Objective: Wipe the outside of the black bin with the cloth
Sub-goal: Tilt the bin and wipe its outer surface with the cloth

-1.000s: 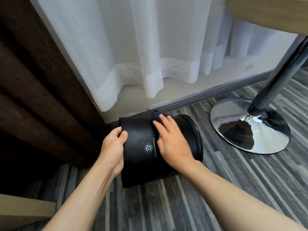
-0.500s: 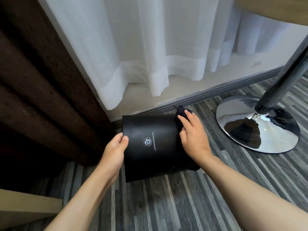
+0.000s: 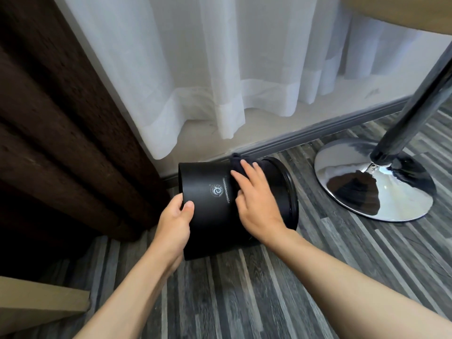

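Note:
The black bin (image 3: 208,209) lies on its side on the wood floor, its bottom end to the left and its rim to the right, a small white logo facing up. My left hand (image 3: 175,216) grips the bottom edge, thumb on the wall. My right hand (image 3: 256,199) lies flat on the bin's upper side, pressing a dark cloth (image 3: 238,160) against it. Only the far part of the cloth shows beyond my fingertips.
A chrome table base (image 3: 354,189) with a dark pole (image 3: 415,104) stands to the right. White sheer curtains (image 3: 220,69) hang behind the bin above a grey baseboard (image 3: 318,133). A brown curtain (image 3: 61,130) fills the left. A wooden edge (image 3: 36,307) sits at the lower left.
My right hand and the cloth slid right toward the rim, then back left to the middle of the bin. The bin's rim has turned back into view. My left hand kept its grip.

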